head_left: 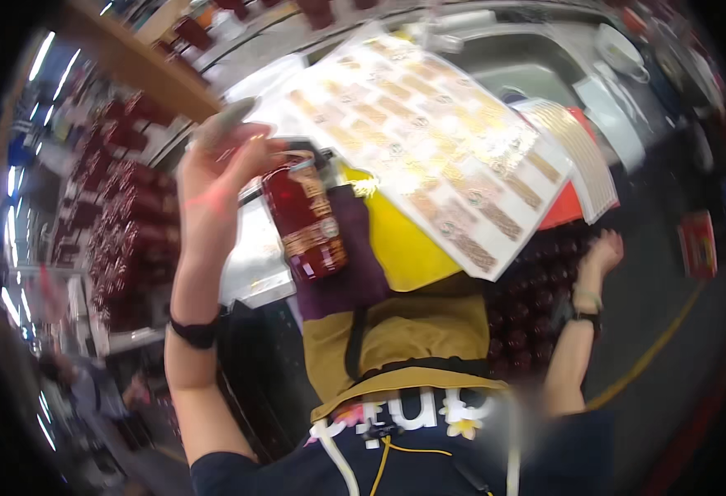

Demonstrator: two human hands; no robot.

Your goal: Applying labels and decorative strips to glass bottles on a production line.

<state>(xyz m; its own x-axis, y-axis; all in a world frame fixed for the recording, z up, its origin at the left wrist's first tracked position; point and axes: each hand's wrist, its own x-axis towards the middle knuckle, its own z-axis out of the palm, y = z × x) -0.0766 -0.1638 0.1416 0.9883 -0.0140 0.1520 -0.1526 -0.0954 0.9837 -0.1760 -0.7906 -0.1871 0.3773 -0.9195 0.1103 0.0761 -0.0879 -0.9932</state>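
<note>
Steel sink [536,83] behind, left hand [221,161], fingers gripping tilted dark-red bottle [303,223], contents unclear, right hand [601,253], fingers too blurred to tell.

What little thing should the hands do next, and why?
Maybe bring the right hand over to steady the red bottle. The left hand seems to hold it only near its top, the bottle tilts, and the right hand looks empty, away to the side.

A packing workshop, seemingly: massed dark-red containers [135,248], a label sheet [429,149], strip lights [41,56] (even a steel sink [524,66])
</note>
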